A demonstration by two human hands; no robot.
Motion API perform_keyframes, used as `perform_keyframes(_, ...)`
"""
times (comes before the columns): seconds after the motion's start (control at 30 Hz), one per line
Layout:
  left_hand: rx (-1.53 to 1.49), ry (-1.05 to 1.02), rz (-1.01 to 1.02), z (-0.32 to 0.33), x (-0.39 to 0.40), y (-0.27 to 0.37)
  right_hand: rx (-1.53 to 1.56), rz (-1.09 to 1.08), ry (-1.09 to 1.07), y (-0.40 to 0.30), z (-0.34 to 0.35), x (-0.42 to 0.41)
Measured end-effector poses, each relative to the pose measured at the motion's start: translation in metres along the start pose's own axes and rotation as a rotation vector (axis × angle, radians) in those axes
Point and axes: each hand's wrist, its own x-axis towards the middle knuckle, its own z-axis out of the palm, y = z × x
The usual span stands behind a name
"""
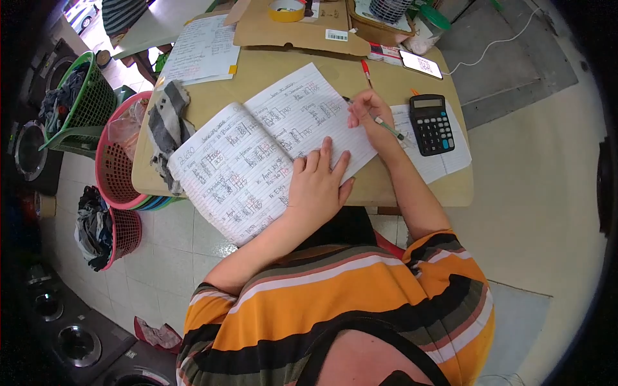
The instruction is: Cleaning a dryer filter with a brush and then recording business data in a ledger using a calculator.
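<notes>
A lined notebook (227, 159) lies spread at a slant on the tan table, both pages bearing handwriting in dark and red ink. My left hand (316, 181) rests palm down across its lower middle, fingers apart, pressing on the right page and the fold. At the right page's outer edge, my right hand (374, 118) grips a pen (387, 127) with a pale green barrel, its dark tip pointing up and left. Just beyond that hand is a red-capped pen (366, 71). A black calculator (431, 126) sits to the right on loose paper (461, 157).
Behind the notebook are written sheets (198, 50), a cardboard box (289, 37) with yellow tape (286, 10), and a phone (421, 64). A striped cloth (169, 123) hangs over the table's left edge. Laundry baskets (118, 181) and front-loading machines (77, 345) stand left.
</notes>
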Motion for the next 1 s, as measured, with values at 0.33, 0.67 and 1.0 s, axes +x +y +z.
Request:
perform_keyframes(0.33,-0.019,0.041,-0.001,0.001,-0.001,-0.001,-0.019,0.215,-0.074,-0.031,0.02,0.003)
perform_keyframes(0.67,-0.017,0.067,0.001,0.003,0.0,-0.002,-0.118,0.282,0.026,-0.011,0.03,0.001)
perform_keyframes(1.0,-0.001,0.066,0.011,0.001,0.0,-0.002,-0.395,-0.039,-0.09,0.006,0.027,-0.002)
